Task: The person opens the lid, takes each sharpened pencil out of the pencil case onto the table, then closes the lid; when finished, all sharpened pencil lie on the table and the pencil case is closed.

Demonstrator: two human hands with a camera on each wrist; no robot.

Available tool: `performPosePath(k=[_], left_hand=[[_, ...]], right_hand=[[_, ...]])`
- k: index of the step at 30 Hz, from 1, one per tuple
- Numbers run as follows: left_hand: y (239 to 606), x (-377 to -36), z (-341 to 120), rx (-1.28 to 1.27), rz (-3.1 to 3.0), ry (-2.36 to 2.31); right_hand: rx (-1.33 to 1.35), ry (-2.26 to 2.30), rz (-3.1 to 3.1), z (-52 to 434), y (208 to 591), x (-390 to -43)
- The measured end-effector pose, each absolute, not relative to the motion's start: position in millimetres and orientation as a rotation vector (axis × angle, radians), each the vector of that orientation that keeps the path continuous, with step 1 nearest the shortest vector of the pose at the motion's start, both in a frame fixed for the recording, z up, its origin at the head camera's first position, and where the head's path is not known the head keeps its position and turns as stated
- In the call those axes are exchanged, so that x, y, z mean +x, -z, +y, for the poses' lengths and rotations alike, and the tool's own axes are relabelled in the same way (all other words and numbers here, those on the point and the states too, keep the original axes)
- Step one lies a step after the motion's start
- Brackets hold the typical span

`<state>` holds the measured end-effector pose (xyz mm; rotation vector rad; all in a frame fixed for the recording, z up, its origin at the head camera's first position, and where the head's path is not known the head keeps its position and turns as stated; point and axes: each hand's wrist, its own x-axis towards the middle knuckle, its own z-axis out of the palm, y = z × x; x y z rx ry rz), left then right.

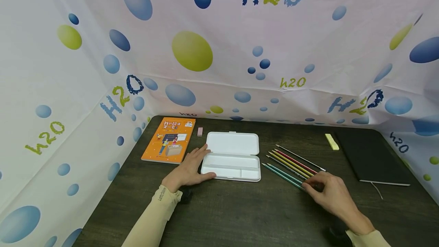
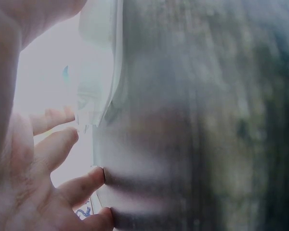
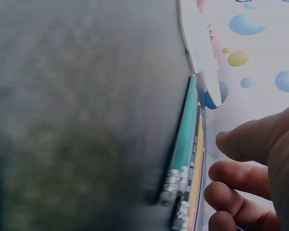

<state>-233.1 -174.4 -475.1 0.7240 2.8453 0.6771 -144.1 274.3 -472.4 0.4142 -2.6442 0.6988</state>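
A white pencil case (image 1: 233, 143) lies unfolded on the table, its lower tray showing no contents. My left hand (image 1: 188, 167) is spread at its left side, thumb by the front edge and fingertips near the hinge. In the left wrist view, the fingers (image 2: 86, 182) are extended apart beside the case. Several pencils (image 1: 291, 162) in teal, yellow, red and dark colours lie slanted to the right of it. My right hand (image 1: 330, 193) hovers at their near ends, thumb and fingers loosely bent. The right wrist view has the teal pencils (image 3: 185, 127) flat on the table, with a gap between thumb and fingers.
An orange book (image 1: 169, 140) lies at the back left, with a small pink eraser (image 1: 200, 132) beside it. To the right are a yellow stick-like block (image 1: 331, 142) and a black notebook (image 1: 372, 157) with a ribbon. A printed white sheet (image 1: 233, 48) hangs behind the table.
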Motion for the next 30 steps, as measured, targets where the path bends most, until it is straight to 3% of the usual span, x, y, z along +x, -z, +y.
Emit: performPosePath(k=[12, 30], left_hand=[[474, -231, -175, 0.72, 2.839, -0.678], [474, -230, -174, 0.711, 2.838, -0.667]], right_hand=[[0.508, -0.828, -2.739, 255, 469, -181], [0.932, -0.823, -2.614, 174, 467, -221]])
